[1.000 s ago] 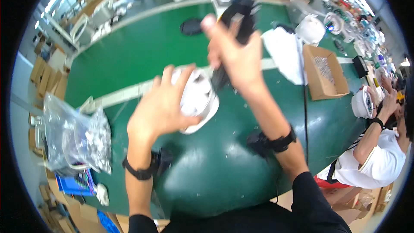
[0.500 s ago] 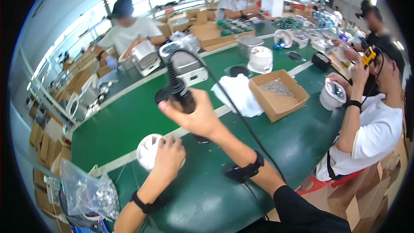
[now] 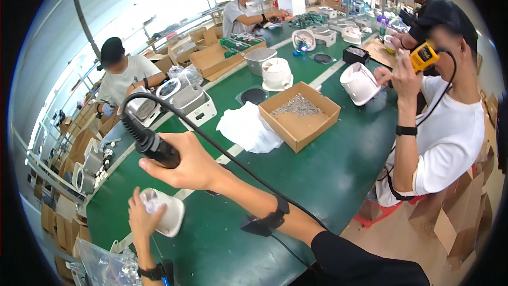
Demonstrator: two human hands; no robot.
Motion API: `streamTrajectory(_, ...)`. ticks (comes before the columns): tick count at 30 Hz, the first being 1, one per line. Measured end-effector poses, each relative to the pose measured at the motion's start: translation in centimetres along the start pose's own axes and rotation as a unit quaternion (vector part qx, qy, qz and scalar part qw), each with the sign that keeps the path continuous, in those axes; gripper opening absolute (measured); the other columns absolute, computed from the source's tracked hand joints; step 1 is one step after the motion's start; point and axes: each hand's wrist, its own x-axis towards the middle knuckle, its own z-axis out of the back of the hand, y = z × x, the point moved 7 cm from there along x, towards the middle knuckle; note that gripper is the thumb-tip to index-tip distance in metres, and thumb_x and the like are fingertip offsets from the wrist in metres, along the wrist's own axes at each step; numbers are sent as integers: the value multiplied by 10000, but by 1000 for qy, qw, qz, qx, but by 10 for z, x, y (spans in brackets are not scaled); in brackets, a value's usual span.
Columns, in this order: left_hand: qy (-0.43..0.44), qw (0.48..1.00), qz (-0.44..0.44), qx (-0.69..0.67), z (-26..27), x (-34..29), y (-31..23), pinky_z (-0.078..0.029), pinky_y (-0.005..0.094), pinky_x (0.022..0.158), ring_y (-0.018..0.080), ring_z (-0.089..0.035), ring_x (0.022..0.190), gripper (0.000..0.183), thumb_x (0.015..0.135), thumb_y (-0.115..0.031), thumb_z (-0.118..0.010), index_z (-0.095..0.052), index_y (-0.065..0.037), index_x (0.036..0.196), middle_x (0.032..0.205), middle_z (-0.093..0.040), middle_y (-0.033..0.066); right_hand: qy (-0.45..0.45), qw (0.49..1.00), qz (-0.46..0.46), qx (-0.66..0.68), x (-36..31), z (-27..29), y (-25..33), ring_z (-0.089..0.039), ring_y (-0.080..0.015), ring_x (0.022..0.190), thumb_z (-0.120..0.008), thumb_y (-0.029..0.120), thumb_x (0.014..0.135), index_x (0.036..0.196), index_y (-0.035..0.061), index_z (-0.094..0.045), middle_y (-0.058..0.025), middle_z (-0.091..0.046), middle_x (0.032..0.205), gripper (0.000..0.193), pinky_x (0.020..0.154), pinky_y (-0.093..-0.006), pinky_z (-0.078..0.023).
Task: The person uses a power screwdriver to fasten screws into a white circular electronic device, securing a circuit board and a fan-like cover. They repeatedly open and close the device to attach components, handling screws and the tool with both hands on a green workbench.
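Observation:
My right hand (image 3: 191, 163) is wrapped round a black corded electric screwdriver (image 3: 157, 147), its thumb stretched along the near side. The screwdriver's lower end is hidden behind the hand, and its cord arcs over my forearm. Below and to the left, my left hand (image 3: 142, 217) grips a white plastic housing (image 3: 172, 216), with fingers at its opening. That housing lies tilted on the green bench, its broad rim toward the right. The screwdriver and the housing are apart.
A cardboard box (image 3: 299, 122) of small metal screws stands mid-bench beside a white cloth (image 3: 248, 128). A plastic bag of parts (image 3: 108, 265) is at the near left. A co-worker at right holds a yellow tool (image 3: 423, 57) and another white housing (image 3: 360, 83). More housings stand farther back.
The view has swung right. The white housing has been tipped over, and my left hand has shifted from its top to its left side. My right hand still holds the screwdriver.

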Motion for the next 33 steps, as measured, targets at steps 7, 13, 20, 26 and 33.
streamTrajectory(7, -127, 965, -127, -191, -35, 103, 36, -450, 487, 1091, 455, -603, 1205, 622, 829, -341, -802, -648, 81, 1260, 1203, -670, 300, 18, 998, -55, 5, 1, -5, -9, -429, -42, 612, -802, 214, 881, 754, 27, -619, 51, -506, 639, 290, 526, -267, -348)
streamTrajectory(13, -258, 941, 11, -219, -18, 95, 43, -443, 472, 1094, 414, -528, 1281, 889, 794, -450, -856, -484, 64, 1418, 1364, -513, 285, -10, 997, -73, 10, 1, 7, -5, -438, -42, 576, -797, 205, 902, 682, 62, -578, 57, -500, 592, 342, 518, -265, -343)
streamTrajectory(20, -395, 898, -73, -181, -10, 74, 18, -438, 486, 1094, 420, -509, 1295, 918, 753, -378, -864, -437, 2, 1471, 1403, -481, 268, -18, 998, -66, 5, 2, 9, -8, -428, -44, 566, -807, 246, 895, 681, 55, -580, 70, -493, 587, 366, 519, -268, -321)
streamTrajectory(26, -128, 985, -106, -42, -35, 99, 5, -474, 509, 1066, 437, -522, 1317, 950, 678, -436, -813, -484, -36, 1473, 1379, -594, 248, -9, 998, -59, 2, 3, 1, -12, -458, -47, 578, -811, 237, 889, 702, 43, -614, 55, -547, 603, 333, 528, -265, -357)
streamTrajectory(33, -166, 958, -166, -167, -45, 118, 24, -407, 455, 1148, 402, -520, 1337, 757, 801, -257, -767, -497, 39, 1443, 1429, -545, 264, -13, 999, -35, 20, 3, -3, -15, -543, -55, 651, -818, 228, 842, 902, -29, -708, -15, -650, 705, 286, 588, -275, -481)
